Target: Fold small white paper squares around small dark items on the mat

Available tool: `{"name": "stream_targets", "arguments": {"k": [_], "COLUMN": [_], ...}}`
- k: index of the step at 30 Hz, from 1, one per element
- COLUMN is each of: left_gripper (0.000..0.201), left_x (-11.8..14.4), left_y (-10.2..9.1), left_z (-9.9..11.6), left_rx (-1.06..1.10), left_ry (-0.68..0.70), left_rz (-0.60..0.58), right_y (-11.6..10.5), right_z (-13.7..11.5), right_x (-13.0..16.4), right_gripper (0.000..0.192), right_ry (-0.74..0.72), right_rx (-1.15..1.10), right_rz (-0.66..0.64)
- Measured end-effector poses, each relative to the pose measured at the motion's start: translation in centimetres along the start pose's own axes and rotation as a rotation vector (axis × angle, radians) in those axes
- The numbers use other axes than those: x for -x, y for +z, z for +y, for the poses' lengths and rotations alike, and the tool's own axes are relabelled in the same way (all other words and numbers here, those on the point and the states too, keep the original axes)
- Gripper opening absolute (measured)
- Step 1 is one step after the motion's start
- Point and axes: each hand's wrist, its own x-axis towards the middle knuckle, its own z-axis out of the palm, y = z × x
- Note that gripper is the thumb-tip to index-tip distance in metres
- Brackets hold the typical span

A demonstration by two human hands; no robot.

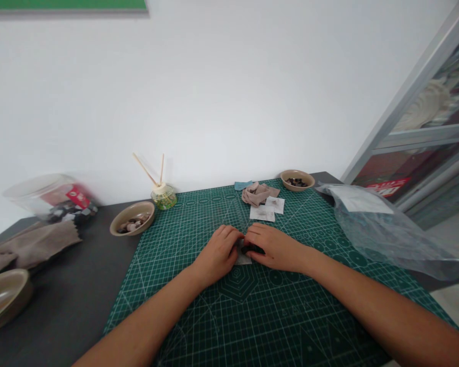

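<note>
Both hands meet at the middle of the green cutting mat (260, 311). My left hand (218, 253) and my right hand (273, 247) pinch a small grey-white fabric piece (243, 258) lying flat on the mat. Something small and dark (251, 250) sits between the fingertips on that piece; I cannot tell what it is. Most of the piece is hidden under my fingers.
Behind the hands lie small white squares (268, 209) and a crumpled beige cloth (258, 193). A bowl of dark pieces (297, 180) stands at back right, a bowl of pale pieces (132, 218) at left, beside a reed diffuser (163, 196). A clear plastic bag (382, 232) lies right; a jar (51, 199), brown cloth (34, 244) and another bowl (3, 298) left.
</note>
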Motion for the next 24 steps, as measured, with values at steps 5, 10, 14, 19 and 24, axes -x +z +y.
{"name": "stream_targets", "arguments": {"k": [5, 10, 14, 19, 24], "left_gripper": [0.029, 0.028, 0.030, 0.028, 0.031], "left_x": [0.00, 0.02, 0.00, -0.04, -0.02], "left_y": [-0.02, -0.11, -0.14, -0.25, -0.24], "left_z": [-0.06, -0.06, -0.04, 0.02, -0.03], "left_rx": [0.003, 0.006, 0.002, 0.008, 0.000], "left_ry": [0.014, 0.015, 0.018, 0.018, 0.011], "left_rz": [-0.004, -0.007, -0.007, -0.010, -0.016], "right_y": [-0.05, -0.03, -0.02, -0.08, 0.07], "right_z": [0.01, 0.02, 0.09, 0.02, 0.26], "right_x": [0.02, 0.00, -0.02, -0.04, 0.00], "right_gripper": [0.004, 0.004, 0.005, 0.003, 0.005], "right_ry": [0.012, 0.007, 0.020, 0.010, 0.030], "right_rx": [-0.002, 0.002, 0.016, -0.019, 0.007], "right_rz": [-0.016, -0.011, -0.011, -0.029, -0.006]}}
